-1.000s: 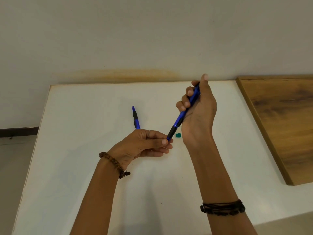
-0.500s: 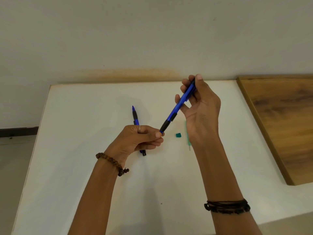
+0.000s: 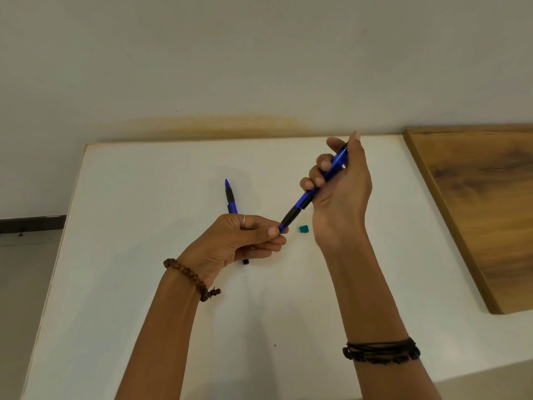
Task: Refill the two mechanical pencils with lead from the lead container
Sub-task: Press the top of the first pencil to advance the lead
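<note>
- The right hand [image 3: 339,192] is raised above the white table [image 3: 144,284], its fingers curled round the barrel of a blue mechanical pencil [image 3: 313,192] and its thumb stretched up along the pencil's upper end
- That pencil slants down and to the left from the right hand, its black grip section and blue tip pointing at the left hand [image 3: 239,241]
- The left hand is loosely closed, thumb and forefinger pinched together right at the pencil's tip; whether a lead sits between them is too small to tell
- A thin ring [image 3: 244,222] shows on one left finger, and a brown bead bracelet [image 3: 191,280] circles the left wrist
- A dark cord bracelet [image 3: 380,352] wraps the right wrist
- The second blue pencil [image 3: 230,200] lies flat on the table, running from beyond the left hand to beneath it, its blue tip pointing away from the person and its near end showing just under the left palm
- A small green cap [image 3: 303,229] lies on the table just right of the held pencil's tip, beside the right wrist
- A wooden board [image 3: 476,212] rests on the table's right part, well apart from the held pencil
- The lead container is not clearly visible from this view
- Behind the table stands a pale wall [image 3: 259,67], with a yellowish stain just above the table's far edge
</note>
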